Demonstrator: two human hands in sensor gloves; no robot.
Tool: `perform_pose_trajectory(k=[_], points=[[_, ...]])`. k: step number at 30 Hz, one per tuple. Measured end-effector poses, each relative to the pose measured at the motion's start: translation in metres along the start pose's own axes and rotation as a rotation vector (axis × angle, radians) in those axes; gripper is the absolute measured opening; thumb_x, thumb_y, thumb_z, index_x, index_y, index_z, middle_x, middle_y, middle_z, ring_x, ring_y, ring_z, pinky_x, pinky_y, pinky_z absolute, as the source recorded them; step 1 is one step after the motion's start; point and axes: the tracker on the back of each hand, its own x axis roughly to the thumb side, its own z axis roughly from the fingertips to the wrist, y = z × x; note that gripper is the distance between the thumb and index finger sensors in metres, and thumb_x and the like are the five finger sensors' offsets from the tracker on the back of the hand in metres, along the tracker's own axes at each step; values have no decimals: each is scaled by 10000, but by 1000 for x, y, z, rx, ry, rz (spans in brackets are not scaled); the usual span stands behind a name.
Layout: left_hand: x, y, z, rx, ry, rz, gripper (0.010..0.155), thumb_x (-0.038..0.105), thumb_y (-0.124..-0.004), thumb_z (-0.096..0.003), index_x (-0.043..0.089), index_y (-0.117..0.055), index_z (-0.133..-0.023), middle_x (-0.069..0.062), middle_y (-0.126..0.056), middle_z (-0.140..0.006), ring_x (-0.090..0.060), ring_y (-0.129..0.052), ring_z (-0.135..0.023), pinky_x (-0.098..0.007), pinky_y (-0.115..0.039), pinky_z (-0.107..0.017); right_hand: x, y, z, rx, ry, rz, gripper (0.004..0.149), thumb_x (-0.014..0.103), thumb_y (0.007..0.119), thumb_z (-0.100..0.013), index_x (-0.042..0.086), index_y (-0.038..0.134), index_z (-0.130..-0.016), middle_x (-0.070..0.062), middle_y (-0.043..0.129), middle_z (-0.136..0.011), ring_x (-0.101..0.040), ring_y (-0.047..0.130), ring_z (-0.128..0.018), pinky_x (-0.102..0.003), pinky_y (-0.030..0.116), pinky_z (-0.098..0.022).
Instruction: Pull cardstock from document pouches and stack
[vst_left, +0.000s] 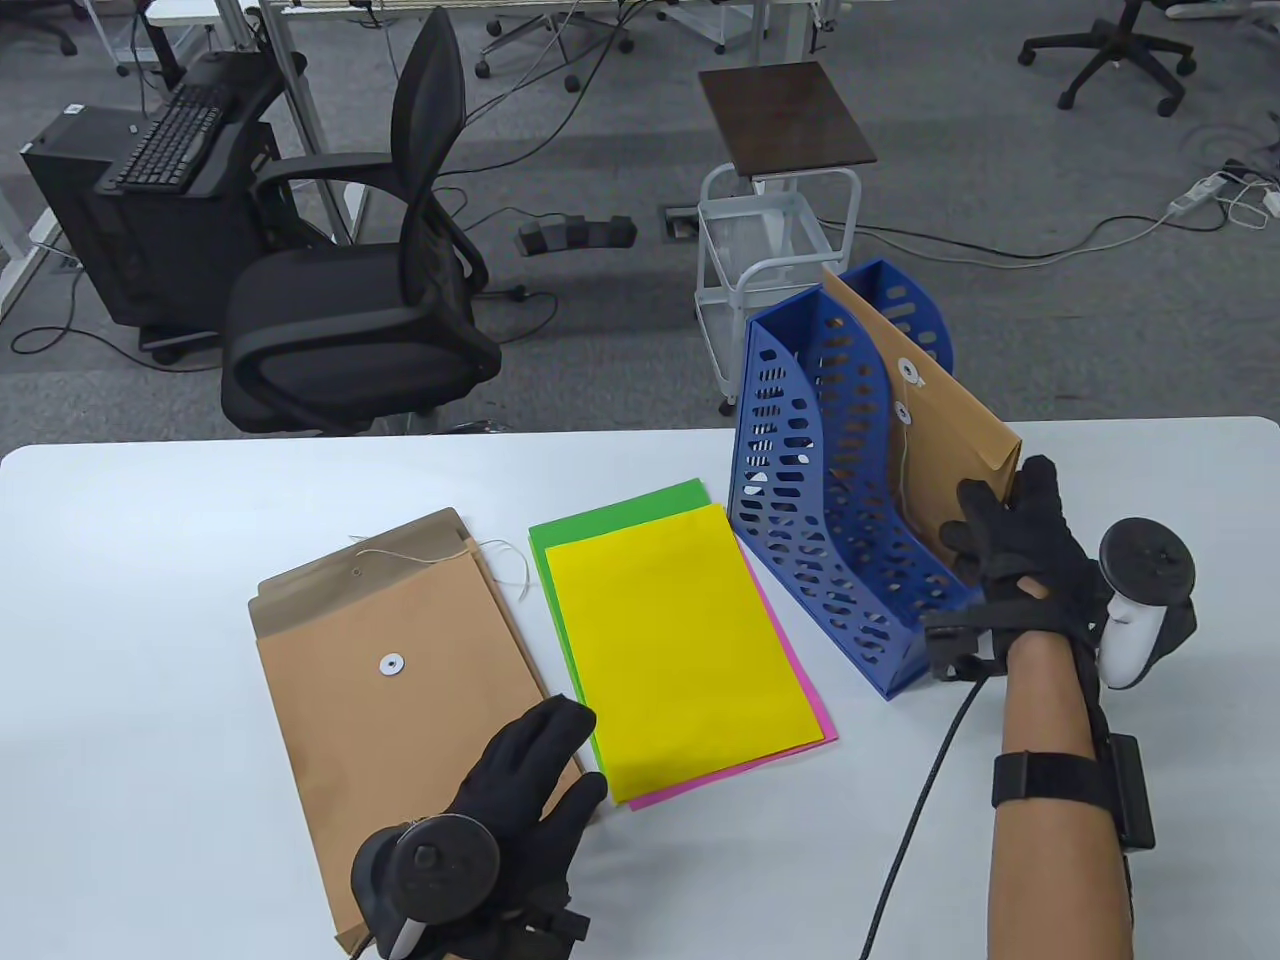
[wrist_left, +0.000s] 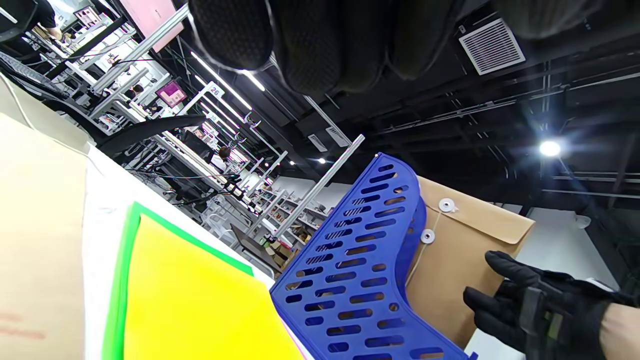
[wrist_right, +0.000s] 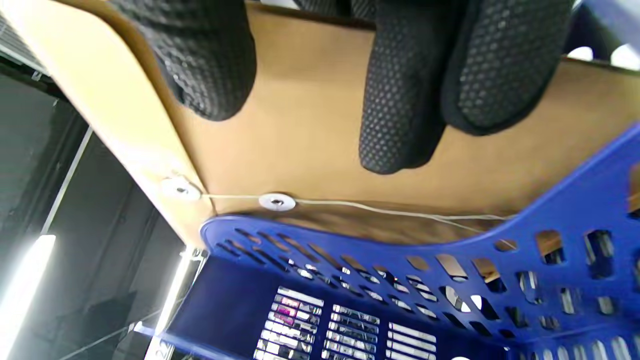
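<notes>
my right hand (vst_left: 1020, 560) fingers grip pouch (vst_left: 930, 440) standing in rack (vst_left: 800, 480) | long axis upright | left hand (vst_left: 520, 790) far, flat, fingers spread

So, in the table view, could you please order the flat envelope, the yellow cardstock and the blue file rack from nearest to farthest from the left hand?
1. Flat envelope: under the left hand.
2. Yellow cardstock: just to its right.
3. Blue file rack: farther right, toward the table's back.

Kraft pouch (vst_left: 925, 420) lower part hidden inside blue file rack (vst_left: 800, 500); contents unseen.
</notes>
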Motion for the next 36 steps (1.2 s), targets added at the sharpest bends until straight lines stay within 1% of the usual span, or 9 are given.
perform_pose_trajectory(k=[5,8,13,16,20,22,26,31,36], points=[[-2,2,0,11,12,2,619,626,-678,-474,361,-667,-1033,33,-705,-1121,-213,-768,-1031,-483,-694,-739,3,5,-4,2,-1,78,508,452,846,-484,215,826,-933,-86,869,-985,-258,1039,-572,-465,866,-429],[-2,2,0,7,16,2,622,626,-678,-474,359,-664,-1035,32,-710,-1118,-212,-771,-1029,-483,-695,-739,15,3,4,-21,-60,116,466,432,855,-476,217,876,-890,-79,910,-948,-283,1048,-584,-481,869,-422],[-3,6,0,26,40,13,621,625,-679,-476,353,-669,-1033,31,-731,-1107,-213,-793,-1014,-485,-706,-730,68,-4,33,-1,-316,181,469,398,824,-493,187,854,-910,-106,916,-929,-285,1075,-558,-478,891,-392],[-2,6,1,18,42,43,622,626,-679,-475,353,-668,-1034,32,-748,-1097,-210,-811,-1004,-486,-715,-724,113,-10,72,-48,-522,210,477,385,815,-496,174,837,-924,-118,906,-932,-289,1078,-558,-480,893,-387],[-2,9,2,37,46,52,626,628,-677,-475,356,-657,-1039,35,-747,-1098,-208,-810,-1005,-488,-713,-727,168,-9,151,-159,-862,354,472,396,806,-500,203,832,-931,-93,903,-947,-284,1055,-614,-480,875,-420],[-6,11,2,41,67,67,628,627,-678,-475,354,-655,-1040,34,-750,-1097,-209,-814,-1003,-490,-711,-728,181,-1,189,-232,-931,393,477,400,798,-504,208,822,-940,-88,904,-956,-287,1038,-639,-485,859,-443],[-21,18,1,64,138,124,650,633,-678,-474,354,-618,-1058,35,-736,-1104,-208,-800,-1013,-493,-704,-734,178,29,247,-218,-1093,434,481,409,784,-506,206,812,-942,-63,955,-894,-266,1046,-603,-463,859,-437],[-44,23,1,91,253,244,833,716,-669,-437,341,-387,-1125,18,-616,-1162,-230,-694,-1074,-515,-645,-766,155,60,253,-152,-1077,364,494,431,779,-490,164,824,-904,21,1061,-603,-116,1095,-295,-361,913,-285],[-55,26,1,55,286,370,965,803,-684,-377,333,-320,-1137,35,-583,-1180,-226,-671,-1091,-511,-635,-777,121,81,223,170,-835,171,473,409,794,-484,132,861,-861,14,1074,-512,-104,1079,-205,-357,912,-232]])
